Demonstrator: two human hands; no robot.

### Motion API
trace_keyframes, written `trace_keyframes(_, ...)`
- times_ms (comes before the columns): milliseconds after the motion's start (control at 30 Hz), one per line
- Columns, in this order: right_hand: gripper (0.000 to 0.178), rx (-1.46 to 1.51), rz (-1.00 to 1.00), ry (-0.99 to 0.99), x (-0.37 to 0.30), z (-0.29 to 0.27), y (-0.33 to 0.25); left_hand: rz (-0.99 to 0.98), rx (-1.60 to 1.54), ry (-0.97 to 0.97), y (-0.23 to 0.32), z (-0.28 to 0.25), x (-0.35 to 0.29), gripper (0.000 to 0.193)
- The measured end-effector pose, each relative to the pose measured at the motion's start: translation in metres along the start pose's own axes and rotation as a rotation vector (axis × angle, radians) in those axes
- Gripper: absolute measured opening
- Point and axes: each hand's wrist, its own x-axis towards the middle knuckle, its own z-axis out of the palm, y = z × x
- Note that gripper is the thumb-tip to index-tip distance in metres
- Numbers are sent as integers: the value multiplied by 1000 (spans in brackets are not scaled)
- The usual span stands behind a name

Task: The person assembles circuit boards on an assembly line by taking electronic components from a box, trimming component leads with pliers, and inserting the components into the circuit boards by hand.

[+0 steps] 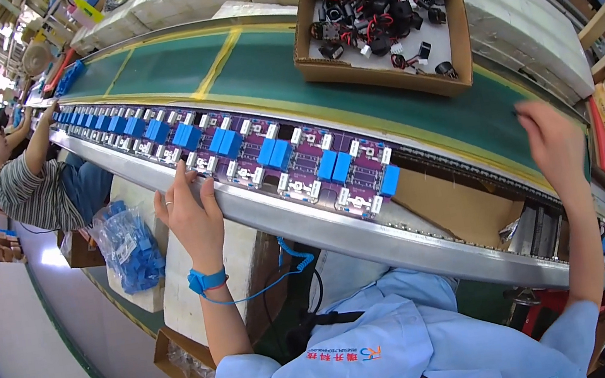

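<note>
A row of purple circuit boards [303,159] with blue block-shaped components and white connectors lies along the metal rail. My left hand [193,215] rests at the rail's edge with its fingers apart, the index fingertip by the boards; nothing shows in its grasp. A blue wrist strap [197,281] with a coiled cord is round my left wrist. Over the green belt at the right, my right hand [555,142] is raised with thumb and fingers drawn together. Something small and dark shows at its fingertips, too small to name.
On the green belt [167,70] stands a cardboard box [387,74] of small black parts with red and black wires. More cardboard [453,202] lies below the rail's gap. A bag of blue parts [128,250] sits at left. Another person [35,178] works farther along the line.
</note>
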Motion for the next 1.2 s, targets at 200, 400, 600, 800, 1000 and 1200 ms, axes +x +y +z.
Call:
trace_keyframes(200, 31, 194, -376, 128, 147, 60, -61, 64, -4, -63, 5, -2, 12, 47)
trace_keyframes(400, 34, 53, -456, -7, 186, 94, -90, 61, -22, -128, 6, -11, 11, 44)
trace_keyframes(600, 16, 262, -189, 9, 173, 82, -59, -2, -246, -122, 16, -7, 10, 43)
trace_keyframes(800, 10, 1072, 348, -217, 165, 49, 31, 94, -321, -205, 43, -24, 4, 50)
trace_keyframes(1000, 25, 1404, 298, -74, 104, 39, 54, 178, -370, -258, 78, -34, -1, 51)
trace_keyframes(1200, 20, 1397, 298, -21, 58, 13, 13, 248, -163, -288, 102, -46, 11, 41)
